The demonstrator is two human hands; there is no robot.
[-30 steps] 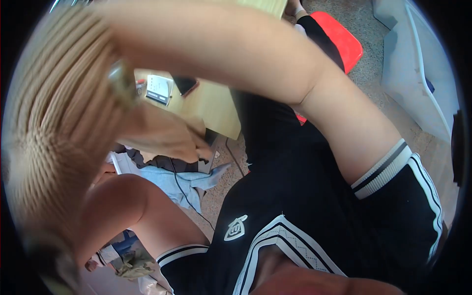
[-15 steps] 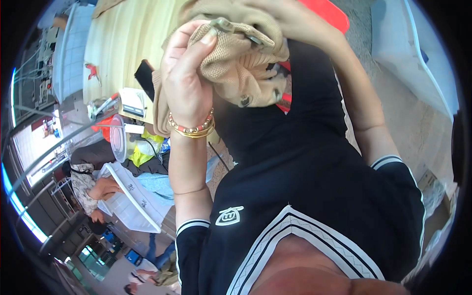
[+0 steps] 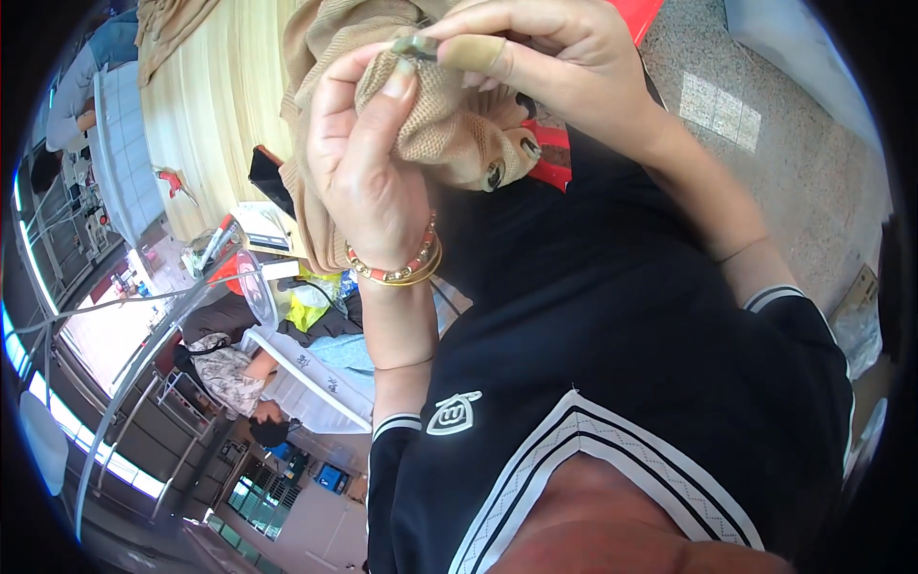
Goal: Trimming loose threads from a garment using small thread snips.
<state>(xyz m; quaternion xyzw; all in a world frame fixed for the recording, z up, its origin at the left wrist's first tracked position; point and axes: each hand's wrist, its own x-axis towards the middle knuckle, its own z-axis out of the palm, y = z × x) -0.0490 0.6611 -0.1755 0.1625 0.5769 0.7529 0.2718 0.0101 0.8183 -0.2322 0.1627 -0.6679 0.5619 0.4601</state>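
Note:
A tan knitted garment (image 3: 449,134) with dark round buttons is held up close in front of my chest. My left hand (image 3: 368,177), wearing beaded and gold bracelets, grips a fold of the knit between thumb and fingers. My right hand (image 3: 550,62) pinches a small dark-green object at the top of the fabric; its index finger wears a tan finger cover. The rest of the garment hangs down behind my left hand. My black shirt with white trim (image 3: 612,383) fills the lower part of the view.
A long table with a pale yellow cloth (image 3: 206,105) lies to the left, with a dark phone (image 3: 271,177) and small items near its end. A person (image 3: 234,373) sits lower left. A red stool (image 3: 636,14) and speckled floor (image 3: 765,163) lie to the right.
The view has swung from my arm and lap to the garment held up close. Both hands have closed in on the tan knit, and my right hand now pinches at its top.

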